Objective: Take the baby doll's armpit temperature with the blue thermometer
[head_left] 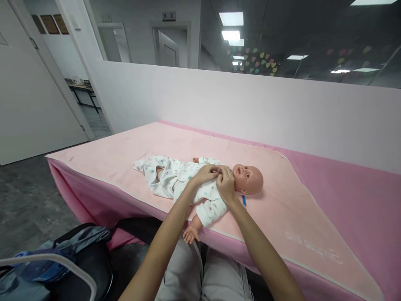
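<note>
A baby doll [249,179] lies on its back, head to the right, dressed in a white printed top [208,191] and matching trousers [163,173]. Both my hands meet at the top's neckline, just below the doll's chin. My left hand [206,174] is closed, its fingertips pinching the fabric at the upper chest. Right beside it, my right hand [225,183] has its fingers curled on the same edge of the top. What lies between the fingertips is too small to make out. The doll's near arm [193,229] hangs over the table edge.
A pale pink mat [125,144] covers the table over a darker pink cloth [360,184]. A small blue object [244,200] lies by the doll's neck. To the left stands a black chair [94,259] with a blue item and grey cloth. A white wall [219,100] runs behind.
</note>
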`<state>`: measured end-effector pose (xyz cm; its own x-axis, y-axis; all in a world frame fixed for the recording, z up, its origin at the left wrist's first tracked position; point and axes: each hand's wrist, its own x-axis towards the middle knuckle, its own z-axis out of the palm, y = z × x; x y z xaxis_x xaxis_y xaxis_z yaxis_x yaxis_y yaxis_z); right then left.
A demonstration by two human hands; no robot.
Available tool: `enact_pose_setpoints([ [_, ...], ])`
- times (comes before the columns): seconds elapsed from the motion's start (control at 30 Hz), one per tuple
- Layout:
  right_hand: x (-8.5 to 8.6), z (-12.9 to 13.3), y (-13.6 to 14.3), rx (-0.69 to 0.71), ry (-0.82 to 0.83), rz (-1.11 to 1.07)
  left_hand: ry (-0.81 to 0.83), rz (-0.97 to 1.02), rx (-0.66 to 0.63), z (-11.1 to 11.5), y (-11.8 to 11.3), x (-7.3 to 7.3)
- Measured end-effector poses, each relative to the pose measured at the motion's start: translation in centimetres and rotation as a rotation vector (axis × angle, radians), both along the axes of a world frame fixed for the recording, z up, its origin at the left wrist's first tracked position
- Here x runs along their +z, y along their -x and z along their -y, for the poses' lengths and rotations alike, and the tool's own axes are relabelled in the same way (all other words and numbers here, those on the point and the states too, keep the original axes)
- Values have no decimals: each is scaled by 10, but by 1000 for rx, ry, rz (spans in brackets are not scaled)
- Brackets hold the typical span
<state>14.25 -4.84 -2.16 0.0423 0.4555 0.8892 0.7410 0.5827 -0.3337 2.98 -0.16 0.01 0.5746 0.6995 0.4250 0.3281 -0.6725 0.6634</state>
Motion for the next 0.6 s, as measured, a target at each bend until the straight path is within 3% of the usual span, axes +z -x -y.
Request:
enact_pose_setpoints([
  [0.13, -9, 8, -1, 3, -57, -33, 80, 91, -51, -1, 5, -3],
  [0.6, -8, 10, 1, -51, -39, -104, 245, 223, -116, 0, 3, -2],
])
